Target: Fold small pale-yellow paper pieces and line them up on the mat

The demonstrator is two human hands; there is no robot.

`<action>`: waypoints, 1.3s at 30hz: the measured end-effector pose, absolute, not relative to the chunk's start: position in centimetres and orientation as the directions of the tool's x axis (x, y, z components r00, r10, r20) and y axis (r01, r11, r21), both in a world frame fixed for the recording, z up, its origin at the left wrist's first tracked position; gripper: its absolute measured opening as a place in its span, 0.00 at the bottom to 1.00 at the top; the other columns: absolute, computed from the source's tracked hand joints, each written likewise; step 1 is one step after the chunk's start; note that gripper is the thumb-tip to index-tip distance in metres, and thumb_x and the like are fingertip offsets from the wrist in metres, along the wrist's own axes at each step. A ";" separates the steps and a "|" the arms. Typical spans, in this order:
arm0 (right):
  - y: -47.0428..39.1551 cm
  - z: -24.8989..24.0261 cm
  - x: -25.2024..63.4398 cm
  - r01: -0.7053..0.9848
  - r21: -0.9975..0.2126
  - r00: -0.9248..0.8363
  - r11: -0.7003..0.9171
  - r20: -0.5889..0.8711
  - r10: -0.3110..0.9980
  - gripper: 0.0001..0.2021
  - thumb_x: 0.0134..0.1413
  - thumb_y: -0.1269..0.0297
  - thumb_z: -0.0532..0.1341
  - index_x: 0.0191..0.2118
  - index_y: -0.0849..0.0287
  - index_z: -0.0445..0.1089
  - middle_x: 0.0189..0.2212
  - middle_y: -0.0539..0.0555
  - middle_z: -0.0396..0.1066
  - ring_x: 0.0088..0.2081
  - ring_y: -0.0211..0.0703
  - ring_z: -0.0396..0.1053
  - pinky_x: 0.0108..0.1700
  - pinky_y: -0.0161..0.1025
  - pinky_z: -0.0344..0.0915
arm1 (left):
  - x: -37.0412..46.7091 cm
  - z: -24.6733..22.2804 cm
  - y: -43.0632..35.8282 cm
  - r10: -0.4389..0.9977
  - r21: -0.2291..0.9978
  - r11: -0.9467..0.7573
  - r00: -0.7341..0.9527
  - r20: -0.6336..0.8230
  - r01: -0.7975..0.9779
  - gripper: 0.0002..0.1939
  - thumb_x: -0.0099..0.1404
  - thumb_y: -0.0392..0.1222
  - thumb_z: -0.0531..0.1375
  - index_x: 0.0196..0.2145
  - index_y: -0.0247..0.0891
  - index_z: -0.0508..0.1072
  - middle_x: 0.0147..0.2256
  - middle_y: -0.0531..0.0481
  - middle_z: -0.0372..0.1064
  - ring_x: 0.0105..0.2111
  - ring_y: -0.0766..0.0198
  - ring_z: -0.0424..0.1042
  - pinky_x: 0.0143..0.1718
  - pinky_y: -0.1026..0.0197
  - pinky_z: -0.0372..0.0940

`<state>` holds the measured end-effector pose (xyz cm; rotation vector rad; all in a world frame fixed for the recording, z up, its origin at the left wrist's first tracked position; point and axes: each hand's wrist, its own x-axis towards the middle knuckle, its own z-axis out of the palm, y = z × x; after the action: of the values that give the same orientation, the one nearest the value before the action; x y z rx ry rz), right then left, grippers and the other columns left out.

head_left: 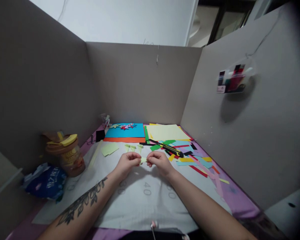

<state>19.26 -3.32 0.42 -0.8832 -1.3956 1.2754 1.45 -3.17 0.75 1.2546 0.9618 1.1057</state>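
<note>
Both hands meet over the middle of the white sheet, pinching one small piece of pale green paper. My left hand has its thumb and forefinger closed on the paper's left end. At the other end, the fingertips of my right hand are closed on it too. Just beyond my left hand lie several small folded pale green paper pieces. To their left rest flat pale green paper squares. A black and yellow utility knife lies beyond my right hand, on top of coloured paper strips.
A blue sheet with folded paper stars and a pale yellow sheet stack lie at the back. Coloured scraps spread on the right. A brown cup and a blue packet stand left. Grey panels enclose the table.
</note>
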 end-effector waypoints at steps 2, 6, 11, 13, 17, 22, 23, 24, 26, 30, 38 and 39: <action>-3.0 0.4 19.8 -0.100 -0.980 -0.232 0.175 0.194 0.953 0.04 0.41 0.68 0.59 0.22 0.60 0.70 0.16 0.49 0.68 0.19 0.36 0.64 0.24 0.33 0.61 | 1.3 0.8 -3.0 0.975 0.996 -0.037 0.214 0.052 -0.076 0.10 0.46 0.38 0.64 0.28 0.33 0.72 0.21 0.53 0.68 0.22 0.70 0.65 0.27 0.66 0.59; -2.5 0.6 20.4 0.015 -0.956 -0.137 0.292 0.287 0.948 0.05 0.42 0.68 0.58 0.21 0.59 0.69 0.17 0.49 0.65 0.21 0.37 0.62 0.25 0.34 0.58 | 1.2 0.6 -2.8 0.975 0.992 -0.130 0.184 0.128 0.001 0.12 0.49 0.40 0.62 0.32 0.34 0.68 0.23 0.54 0.67 0.23 0.68 0.66 0.27 0.66 0.59; -3.0 0.2 18.5 0.345 -0.782 -0.161 0.519 0.496 0.853 0.05 0.46 0.68 0.59 0.31 0.57 0.72 0.30 0.53 0.68 0.32 0.41 0.65 0.32 0.35 0.59 | 1.5 -0.2 -2.9 0.945 0.955 -0.274 0.217 0.246 0.112 0.17 0.53 0.40 0.60 0.40 0.39 0.60 0.25 0.55 0.68 0.25 0.68 0.68 0.27 0.67 0.59; -3.2 -0.2 17.7 0.422 -0.709 -0.209 0.565 0.530 0.822 0.05 0.48 0.70 0.58 0.29 0.56 0.71 0.29 0.52 0.68 0.34 0.42 0.64 0.35 0.36 0.59 | 1.6 -0.5 -3.1 0.928 0.933 -0.322 0.249 0.277 0.163 0.15 0.55 0.41 0.59 0.39 0.39 0.60 0.27 0.53 0.70 0.26 0.66 0.69 0.28 0.66 0.60; -3.2 -0.5 17.3 0.472 -0.660 -0.233 0.585 0.546 0.805 0.06 0.48 0.72 0.57 0.24 0.57 0.67 0.26 0.50 0.65 0.34 0.41 0.62 0.38 0.38 0.58 | 1.6 -0.6 -3.4 0.909 0.893 -0.378 0.281 0.308 0.244 0.13 0.56 0.41 0.58 0.38 0.39 0.61 0.28 0.52 0.72 0.27 0.65 0.70 0.29 0.66 0.61; -3.1 0.0 17.3 0.409 -0.744 -0.188 0.529 0.498 0.846 0.06 0.47 0.71 0.57 0.23 0.58 0.65 0.24 0.49 0.64 0.30 0.39 0.61 0.34 0.35 0.57 | 1.4 0.0 -3.4 0.904 0.888 -0.396 0.269 0.332 0.232 0.12 0.56 0.42 0.59 0.38 0.38 0.64 0.26 0.52 0.71 0.27 0.65 0.70 0.31 0.65 0.62; -3.1 0.2 17.4 0.394 -0.754 -0.186 0.525 0.494 0.849 0.05 0.47 0.71 0.57 0.23 0.58 0.65 0.24 0.49 0.64 0.30 0.39 0.61 0.33 0.35 0.56 | 1.4 0.2 -3.4 0.903 0.893 -0.398 0.261 0.341 0.209 0.12 0.56 0.42 0.59 0.38 0.38 0.64 0.26 0.52 0.71 0.28 0.65 0.70 0.32 0.65 0.62; -3.1 0.3 17.4 0.378 -0.763 -0.183 0.524 0.493 0.851 0.05 0.47 0.70 0.56 0.23 0.58 0.65 0.25 0.49 0.64 0.29 0.38 0.61 0.33 0.34 0.56 | 1.3 0.3 -3.4 0.903 0.898 -0.400 0.246 0.352 0.185 0.11 0.56 0.42 0.59 0.37 0.38 0.64 0.25 0.53 0.70 0.28 0.65 0.70 0.33 0.64 0.62; -3.1 0.5 17.7 0.350 -0.780 -0.184 0.519 0.486 0.855 0.05 0.48 0.70 0.56 0.24 0.58 0.65 0.24 0.49 0.64 0.28 0.38 0.60 0.31 0.34 0.55 | 1.3 0.6 -3.4 0.910 0.907 -0.394 0.197 0.364 0.145 0.11 0.55 0.42 0.61 0.35 0.38 0.64 0.25 0.54 0.68 0.27 0.66 0.69 0.32 0.65 0.62; -2.6 0.7 19.5 0.336 -0.794 -0.224 0.506 0.455 0.862 0.05 0.48 0.68 0.56 0.24 0.58 0.65 0.23 0.48 0.63 0.27 0.37 0.60 0.29 0.33 0.54 | 1.0 1.2 -3.2 0.928 0.928 -0.362 0.133 0.349 0.091 0.12 0.53 0.41 0.62 0.33 0.37 0.64 0.24 0.55 0.65 0.26 0.68 0.67 0.29 0.67 0.60; -2.2 0.5 20.4 0.368 -0.746 -0.131 0.555 0.550 0.825 0.04 0.49 0.68 0.56 0.31 0.58 0.67 0.31 0.52 0.66 0.33 0.41 0.63 0.33 0.36 0.59 | 0.9 0.8 -2.4 0.963 0.959 -0.261 0.093 0.252 0.112 0.10 0.52 0.40 0.60 0.32 0.36 0.65 0.23 0.55 0.67 0.25 0.67 0.68 0.27 0.67 0.59; -2.4 0.4 19.9 0.362 -0.723 -0.156 0.588 0.575 0.803 0.08 0.47 0.70 0.56 0.36 0.58 0.67 0.35 0.54 0.66 0.36 0.42 0.64 0.35 0.36 0.60 | 1.0 0.5 -2.3 0.965 0.963 -0.248 0.117 0.235 0.105 0.09 0.53 0.39 0.59 0.34 0.36 0.65 0.24 0.54 0.68 0.27 0.66 0.70 0.28 0.66 0.61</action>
<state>19.92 -2.41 0.40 -0.9613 -1.7545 0.5176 1.03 -2.34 0.50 1.5256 1.0915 1.2473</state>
